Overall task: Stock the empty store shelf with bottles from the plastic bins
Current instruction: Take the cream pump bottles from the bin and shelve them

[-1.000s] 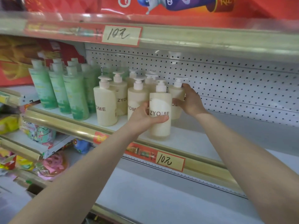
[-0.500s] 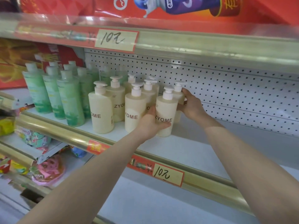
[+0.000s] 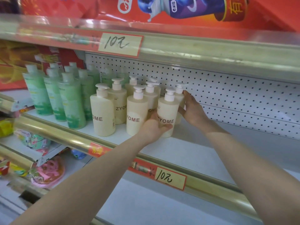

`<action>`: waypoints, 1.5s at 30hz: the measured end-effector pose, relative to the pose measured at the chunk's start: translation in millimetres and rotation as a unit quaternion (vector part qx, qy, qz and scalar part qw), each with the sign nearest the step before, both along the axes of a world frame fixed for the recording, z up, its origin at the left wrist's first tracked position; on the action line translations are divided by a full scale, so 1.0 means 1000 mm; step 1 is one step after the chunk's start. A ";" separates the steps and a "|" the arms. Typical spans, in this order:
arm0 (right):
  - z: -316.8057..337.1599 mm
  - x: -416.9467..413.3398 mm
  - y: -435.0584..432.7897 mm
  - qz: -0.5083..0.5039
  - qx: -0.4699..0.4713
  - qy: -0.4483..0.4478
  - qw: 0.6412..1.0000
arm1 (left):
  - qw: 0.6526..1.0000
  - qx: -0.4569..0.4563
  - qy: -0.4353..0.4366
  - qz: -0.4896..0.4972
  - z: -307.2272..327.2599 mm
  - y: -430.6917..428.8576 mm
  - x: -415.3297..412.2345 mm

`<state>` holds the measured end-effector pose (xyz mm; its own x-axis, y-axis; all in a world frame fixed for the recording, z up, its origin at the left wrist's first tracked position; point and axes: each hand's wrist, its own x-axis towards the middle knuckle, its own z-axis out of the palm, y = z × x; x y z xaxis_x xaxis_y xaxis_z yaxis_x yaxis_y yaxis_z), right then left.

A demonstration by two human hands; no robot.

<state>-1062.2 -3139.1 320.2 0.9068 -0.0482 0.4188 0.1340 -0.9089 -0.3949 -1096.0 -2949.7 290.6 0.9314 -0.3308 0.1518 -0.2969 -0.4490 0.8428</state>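
Front bottle (image 3: 167,109) upright, left hand (image 3: 154,129) gripping base

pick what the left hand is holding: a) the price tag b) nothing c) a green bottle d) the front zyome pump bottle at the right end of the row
D: the left hand curls round the lower body of the front ZYOME pump bottle, while the right hand holds the rear pump bottle just behind it.
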 end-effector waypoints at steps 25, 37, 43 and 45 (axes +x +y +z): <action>-0.012 -0.228 0.180 -0.065 -0.366 -0.074 0.926 | 0.862 0.240 -0.445 -0.037 -0.003 0.220 -0.104; -0.153 -0.300 0.363 0.018 -0.265 0.011 0.964 | 0.905 0.251 -0.342 -0.023 -0.148 0.434 -0.189; -0.235 -0.317 0.454 0.084 -0.174 0.151 0.969 | 0.935 0.290 -0.202 0.025 -0.256 0.525 -0.238; -0.258 -0.316 0.476 0.100 -0.137 0.236 0.957 | 0.938 0.308 -0.154 0.040 -0.282 0.542 -0.251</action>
